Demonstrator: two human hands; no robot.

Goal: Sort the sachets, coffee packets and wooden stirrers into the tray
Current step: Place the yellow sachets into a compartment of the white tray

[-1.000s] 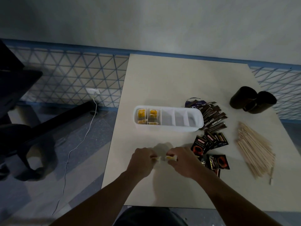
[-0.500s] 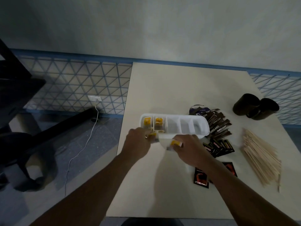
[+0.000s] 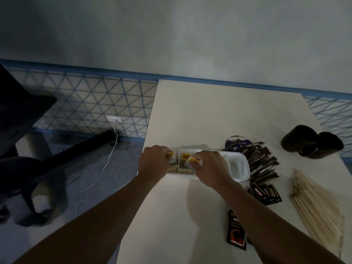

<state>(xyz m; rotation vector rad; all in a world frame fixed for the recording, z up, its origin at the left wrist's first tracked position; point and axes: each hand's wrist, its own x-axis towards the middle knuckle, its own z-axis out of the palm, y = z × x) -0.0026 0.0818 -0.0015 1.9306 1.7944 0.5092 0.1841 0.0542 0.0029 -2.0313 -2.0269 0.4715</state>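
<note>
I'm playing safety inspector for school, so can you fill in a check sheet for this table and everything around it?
Surface: pale table, dimly lit.
Job's things: white tray holds yellow sachets at its left end; coffee packets and wooden stirrers lie right of it.
Clutter: two dark cups, side by side.
Hands: left hand and right hand each pinch a yellow sachet over the tray.
Cables: white cable from wall socket.
Surroundings: black chair, left.

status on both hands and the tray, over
Left hand pinching yellow sachet over white tray's left end. Right hand pinching second sachet beside it. Coffee packets, wooden stirrers on table. Nothing blocking.
</note>
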